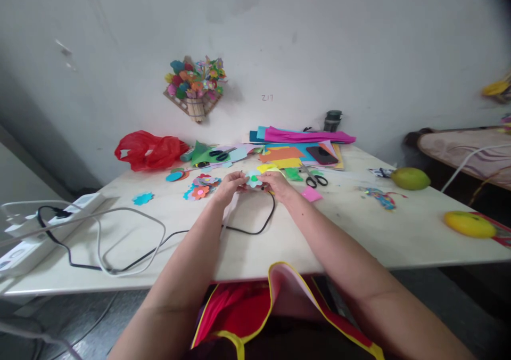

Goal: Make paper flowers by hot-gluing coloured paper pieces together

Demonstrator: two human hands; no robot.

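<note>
Between my two hands, just above the table, is a pale blue paper flower [252, 178] with a green centre. My left hand [232, 184] pinches its left edge, and my right hand [276, 182] pinches its right edge. Several finished-looking paper flowers [200, 191] in orange, blue and pink lie in a pile to the left. Further left lies a single blue paper flower [142, 198]. A pair of black-handled scissors [316, 180] and a pink paper piece [311, 194] rest right of my right hand. A black cable [255, 232] loops below my hands.
Coloured paper sheets [281, 156], a phone [321, 155] and second scissors [222, 153] lie at the back. A red plastic bag [149, 149] is back left. A white power strip [51, 232] with cables occupies the left. Mangoes [410, 178] and paper scraps [379, 196] sit right.
</note>
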